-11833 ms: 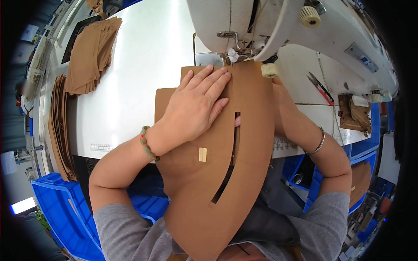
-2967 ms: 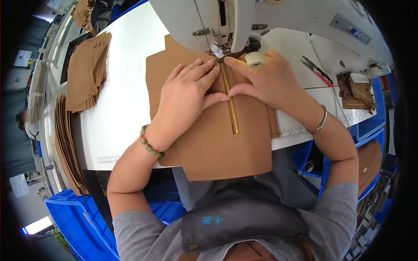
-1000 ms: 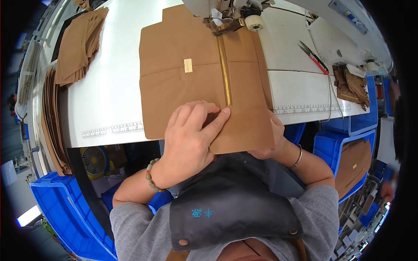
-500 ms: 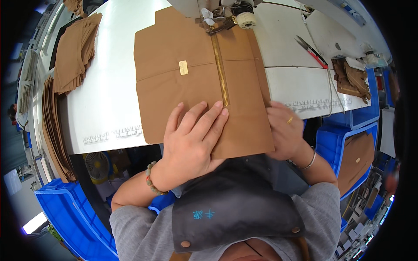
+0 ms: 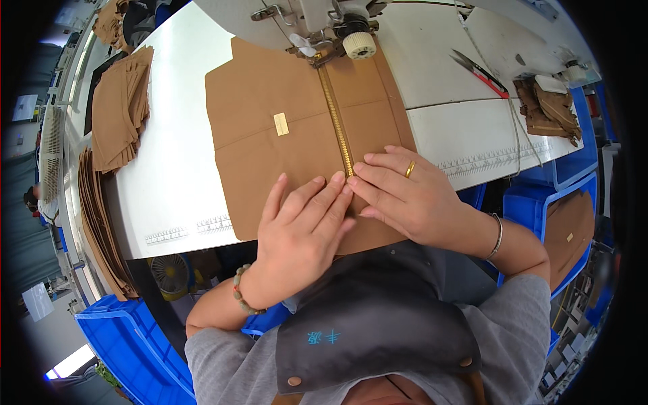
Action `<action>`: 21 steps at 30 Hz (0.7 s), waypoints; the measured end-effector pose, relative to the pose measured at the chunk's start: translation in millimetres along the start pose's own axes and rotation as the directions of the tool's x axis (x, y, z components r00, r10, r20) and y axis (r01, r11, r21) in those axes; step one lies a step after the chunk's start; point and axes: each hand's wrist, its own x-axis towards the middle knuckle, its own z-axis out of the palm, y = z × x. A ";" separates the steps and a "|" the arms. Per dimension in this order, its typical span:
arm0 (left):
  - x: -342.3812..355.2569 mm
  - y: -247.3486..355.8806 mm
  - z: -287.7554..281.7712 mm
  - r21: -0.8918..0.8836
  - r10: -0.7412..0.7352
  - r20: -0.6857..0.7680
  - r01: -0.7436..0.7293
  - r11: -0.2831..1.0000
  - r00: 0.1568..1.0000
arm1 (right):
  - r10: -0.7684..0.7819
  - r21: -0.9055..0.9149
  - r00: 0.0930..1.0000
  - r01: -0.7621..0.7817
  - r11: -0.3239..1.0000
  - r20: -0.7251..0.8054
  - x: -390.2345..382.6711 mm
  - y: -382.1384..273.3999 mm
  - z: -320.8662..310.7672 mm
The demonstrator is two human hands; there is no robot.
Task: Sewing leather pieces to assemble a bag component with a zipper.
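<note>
A brown fabric panel (image 5: 253, 179) lies on the white sewing table (image 5: 177, 162), its near edge hanging toward me. A gold-toothed zipper (image 5: 335, 111) runs down it, its far end beneath the presser foot area (image 5: 316, 62) of the sewing machine (image 5: 270, 23). Left of the zipper is a small pale gold label (image 5: 281, 124). My left hand (image 5: 302, 226) rests flat on the panel, fingers spread, fingertips beside the zipper's near end. Lying flat from the other side, my right hand (image 5: 410, 196) has its fingers stretched out, and its fingertips almost meet the left ones.
Red-and-black scissors (image 5: 482, 73) lie at the right, near brown scraps (image 5: 548, 111). Brown pieces are stacked at the far left (image 5: 121, 111) and hang over the left edge (image 5: 101, 229). Blue bins stand at the lower left (image 5: 128, 337) and right (image 5: 523, 202), the right one holding brown panels.
My right hand has moved from the panel's right edge onto its top, next to the zipper's near end. My left hand stays by the zipper. The whole view has shifted slightly.
</note>
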 end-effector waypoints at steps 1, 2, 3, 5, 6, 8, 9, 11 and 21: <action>3.6 -7.7 -0.8 -0.001 -0.016 -0.004 0.016 1.000 1.000 | 0.003 0.003 1.000 -0.003 1.000 0.022 -0.1 0.4 -1.1; 8.8 -19.1 -2.8 -0.081 0.035 -0.004 -0.035 0.996 0.999 | -0.013 -0.003 0.999 0.013 1.000 0.041 0.3 0.7 -2.1; 14.8 -25.2 -3.5 -0.152 0.082 -0.029 -0.086 0.985 0.996 | -0.035 -0.012 0.998 0.036 0.999 0.058 1.0 1.1 -2.8; 26.9 -34.0 -5.9 -0.149 -0.022 0.021 0.025 0.989 1.000 | -0.042 -0.011 0.996 0.043 0.999 0.081 3.0 2.0 -4.8; 33.3 -35.9 -5.8 -0.152 -0.128 0.040 0.133 0.979 0.991 | -0.043 -0.009 0.993 0.044 0.999 0.107 4.4 2.5 -5.8; 45.1 -38.6 -5.7 0.013 -0.129 -0.032 0.130 0.991 0.991 | -0.067 0.004 0.993 0.067 0.998 0.102 8.5 3.9 -7.5; 49.4 -40.4 -6.8 -0.002 -0.115 0.004 0.115 0.993 0.993 | -0.078 0.020 0.992 0.076 0.997 0.101 11.0 5.1 -8.7; 54.4 -42.8 -9.5 -0.013 -0.095 0.046 0.096 0.995 0.994 | -0.076 0.069 0.972 0.063 0.996 0.220 15.8 13.2 -14.6; 63.9 -49.5 -12.3 0.010 -0.087 0.090 0.087 0.996 0.992 | 0.055 -0.126 0.986 -0.035 0.991 0.160 37.8 45.2 -10.6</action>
